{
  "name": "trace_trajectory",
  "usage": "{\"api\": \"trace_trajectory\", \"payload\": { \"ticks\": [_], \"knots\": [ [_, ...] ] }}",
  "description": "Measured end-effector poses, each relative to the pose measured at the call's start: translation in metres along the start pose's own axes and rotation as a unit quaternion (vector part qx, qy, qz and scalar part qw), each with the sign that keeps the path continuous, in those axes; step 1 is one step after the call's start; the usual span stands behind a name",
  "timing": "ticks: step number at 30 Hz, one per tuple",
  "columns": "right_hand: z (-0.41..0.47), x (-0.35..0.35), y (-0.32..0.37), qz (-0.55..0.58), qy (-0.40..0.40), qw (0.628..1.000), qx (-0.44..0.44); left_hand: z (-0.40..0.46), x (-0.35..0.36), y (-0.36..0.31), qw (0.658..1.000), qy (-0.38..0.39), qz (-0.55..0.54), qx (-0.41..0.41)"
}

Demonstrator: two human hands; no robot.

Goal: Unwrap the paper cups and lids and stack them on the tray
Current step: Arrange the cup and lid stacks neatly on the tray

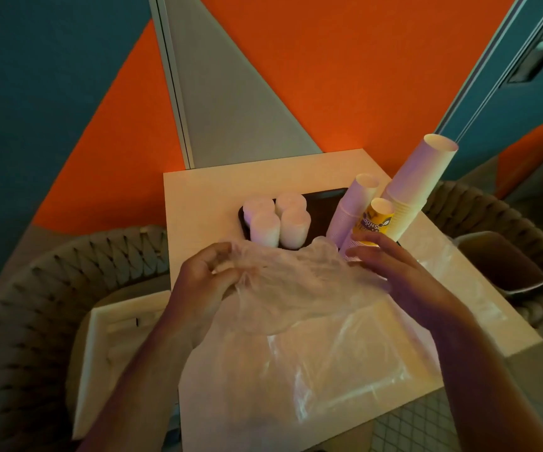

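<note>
Orange and teal wall (345,76), pale table (198,203), perhaps wicker chairs (19,288).

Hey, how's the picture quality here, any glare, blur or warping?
Head view: dim, warm light; bright glare streaks on the plastic wrap; wide-angle warping bends the table edges and leans the cup stacks outward; the left hand and right hand look slightly soft.

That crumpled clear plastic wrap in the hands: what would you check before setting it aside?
1. Crumpled clear plastic wrap held: ok, left hand pinches it.
2. Right hand free: ok, fingers straight against the wrap.
3. Wrap emptied: cannot tell.
4. Four white lid stacks on the black tray: ok, upright.
5. Tall white paper cup stack steady: not ok, it leans.
6. Yellow printed cup near the right fingertips: ok, untouched.
</note>
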State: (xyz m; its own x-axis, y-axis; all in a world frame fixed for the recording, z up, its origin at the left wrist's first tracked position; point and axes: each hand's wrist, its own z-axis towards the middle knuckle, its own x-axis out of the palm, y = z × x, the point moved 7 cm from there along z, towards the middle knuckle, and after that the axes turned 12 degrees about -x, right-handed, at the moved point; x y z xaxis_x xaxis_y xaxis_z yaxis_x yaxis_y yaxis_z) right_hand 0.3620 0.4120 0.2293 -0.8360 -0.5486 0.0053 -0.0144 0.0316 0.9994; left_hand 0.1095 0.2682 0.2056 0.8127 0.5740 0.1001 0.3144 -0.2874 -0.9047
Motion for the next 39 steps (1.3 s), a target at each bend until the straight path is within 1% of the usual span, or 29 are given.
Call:
{"api": "trace_trajectory", "payload": {
  "ticks": [3,4,5,8,10,12,13,14,17,18,19,20,21,24,26,28,30,33,35,37,39],
  "knots": [
    [0.011,0.018,0.006,-0.034,0.068,0.997,-0.002,-0.002,0.011,-0.005,0.999,0.027,0.028,0.006],
    [0.016,0.025,0.007,-0.046,0.082,0.996,-0.01,-0.003,0.014,-0.008,0.999,0.038,0.032,0.009],
    [0.02,0.028,0.007,-0.047,0.079,0.996,-0.016,-0.003,0.015,-0.009,0.998,0.045,0.034,0.009],
    [0.03,0.019,0.008,0.021,0.036,0.998,-0.039,-0.004,0.014,-0.012,0.999,0.038,0.014,0.008],
    [0.036,0.002,0.008,0.076,-0.013,0.996,-0.051,-0.004,0.011,-0.012,1.0,0.027,0.002,0.009],
    [0.038,-0.013,0.005,0.101,-0.064,0.991,-0.064,-0.004,0.01,-0.01,1.0,0.018,0.002,0.007],
    [0.04,-0.017,0.003,0.099,-0.067,0.991,-0.065,-0.004,0.012,-0.009,1.0,0.013,0.0,0.005],
    [0.039,-0.016,0.002,0.084,-0.043,0.994,-0.062,-0.005,0.014,-0.008,1.0,0.007,-0.003,0.003],
    [0.034,0.006,-0.012,-0.002,0.099,0.995,-0.013,-0.008,0.025,-0.01,1.0,0.001,-0.006,0.007],
    [0.035,0.011,-0.02,-0.04,0.119,0.992,0.0,-0.01,0.029,-0.012,1.0,0.001,-0.002,0.012],
    [0.036,0.013,-0.025,-0.07,0.118,0.991,0.007,-0.012,0.033,-0.013,1.0,-0.004,0.005,0.015],
    [0.039,0.013,-0.028,-0.076,0.107,0.991,0.007,-0.013,0.034,-0.013,1.0,-0.007,0.011,0.015],
    [0.041,0.01,-0.031,-0.054,0.09,0.994,0.005,-0.014,0.035,-0.013,1.0,-0.013,0.013,0.015],
    [0.047,-0.011,-0.029,0.063,0.013,0.998,-0.006,-0.021,0.032,-0.012,0.998,-0.055,0.021,0.02],
    [0.048,-0.027,-0.025,0.101,-0.028,0.994,-0.027,-0.024,0.029,-0.008,0.996,-0.085,0.033,0.011],
    [0.048,-0.042,-0.022,0.095,-0.051,0.992,-0.064,-0.028,0.03,-0.005,0.994,-0.105,0.036,0.004],
    [0.045,-0.052,-0.016,0.071,-0.051,0.992,-0.092,-0.03,0.034,-0.002,0.992,-0.12,0.041,0.009],
    [0.038,-0.065,-0.007,0.038,-0.03,0.993,-0.11,-0.037,0.051,-0.002,0.99,-0.118,0.074,0.029],
    [0.036,-0.069,-0.003,0.056,-0.003,0.994,-0.093,-0.042,0.062,-0.001,0.991,-0.099,0.089,0.024],
    [0.035,-0.071,-0.003,0.088,0.047,0.993,-0.065,-0.044,0.067,0.002,0.994,-0.089,0.057,0.015],
    [0.031,-0.077,-0.002,0.074,0.104,0.99,-0.053,-0.049,0.071,0.004,0.996,-0.093,-0.012,0.007]
  ]
}}
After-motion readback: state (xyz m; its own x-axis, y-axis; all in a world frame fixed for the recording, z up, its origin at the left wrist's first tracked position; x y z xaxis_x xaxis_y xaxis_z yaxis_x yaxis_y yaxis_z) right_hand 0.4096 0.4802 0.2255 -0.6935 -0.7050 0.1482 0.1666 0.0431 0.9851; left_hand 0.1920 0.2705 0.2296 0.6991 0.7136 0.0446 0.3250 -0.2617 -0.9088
